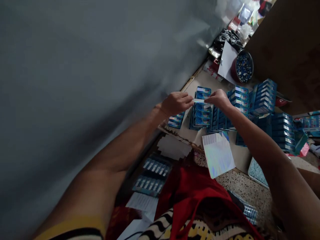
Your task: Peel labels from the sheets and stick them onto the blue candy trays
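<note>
My left hand point(177, 102) and my right hand point(220, 99) hold a small shiny, pale strip point(198, 100) between them, each pinching one end. The strip is stretched level above a stack of blue printed cards point(202, 119) on the table. A second small pale piece shows just below my right fingers; I cannot tell whether it is held. In front of that stack, a shiny iridescent sheet point(218, 156) with narrow strips along its top edge overhangs the table edge.
More blue card stacks point(241, 96) and upright blue packs point(263, 96) stand to the right. Behind them is a bucket of small blue and white items point(243, 68). A grey wall point(100, 66) borders the left. More blue packs point(150, 178) lie below the table edge.
</note>
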The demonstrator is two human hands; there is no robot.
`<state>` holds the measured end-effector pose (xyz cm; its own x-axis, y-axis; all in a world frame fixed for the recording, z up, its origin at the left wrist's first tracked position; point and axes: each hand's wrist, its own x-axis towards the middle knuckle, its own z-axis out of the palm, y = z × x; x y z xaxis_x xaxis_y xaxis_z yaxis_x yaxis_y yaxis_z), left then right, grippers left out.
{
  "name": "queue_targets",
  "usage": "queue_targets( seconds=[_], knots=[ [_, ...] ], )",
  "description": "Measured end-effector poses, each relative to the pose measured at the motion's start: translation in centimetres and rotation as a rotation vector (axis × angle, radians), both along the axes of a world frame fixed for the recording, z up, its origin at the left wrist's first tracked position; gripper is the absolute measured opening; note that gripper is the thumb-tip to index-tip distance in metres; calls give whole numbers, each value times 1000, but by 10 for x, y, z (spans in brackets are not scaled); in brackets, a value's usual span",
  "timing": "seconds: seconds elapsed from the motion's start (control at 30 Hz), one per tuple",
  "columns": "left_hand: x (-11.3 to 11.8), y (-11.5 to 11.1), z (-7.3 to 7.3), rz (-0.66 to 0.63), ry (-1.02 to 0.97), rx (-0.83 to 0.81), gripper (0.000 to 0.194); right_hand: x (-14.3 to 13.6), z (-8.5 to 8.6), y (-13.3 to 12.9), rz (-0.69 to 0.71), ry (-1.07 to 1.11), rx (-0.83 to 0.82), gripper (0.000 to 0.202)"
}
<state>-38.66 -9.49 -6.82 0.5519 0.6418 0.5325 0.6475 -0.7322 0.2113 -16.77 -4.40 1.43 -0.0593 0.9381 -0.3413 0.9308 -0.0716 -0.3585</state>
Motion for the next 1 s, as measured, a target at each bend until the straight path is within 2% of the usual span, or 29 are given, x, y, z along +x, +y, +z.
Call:
queue_targets(
  seconds=[0.1,0.2,0.43,0.6,0.83,1.0],
  knots=[
    [0,25,-10,44,160,143,33,-7,-11,19,-44,-72,24,24],
    [0,40,-20,58,228,224,32,-11,-18,29,-57,-115,36,29],
    [-2,51,-34,47,255,303,32,-13,-21,35,-44,-99,42,30],
    [-1,49,-37,34,222,257,31,-14,-23,38,-44,-142,35,30],
    [1,48,-37,64,104,34,32,-13,-28,41,-49,-99,18,26],
    [4,49,-44,71,34,-34,27,-14,-29,40,-60,-98,11,25]
  ],
)
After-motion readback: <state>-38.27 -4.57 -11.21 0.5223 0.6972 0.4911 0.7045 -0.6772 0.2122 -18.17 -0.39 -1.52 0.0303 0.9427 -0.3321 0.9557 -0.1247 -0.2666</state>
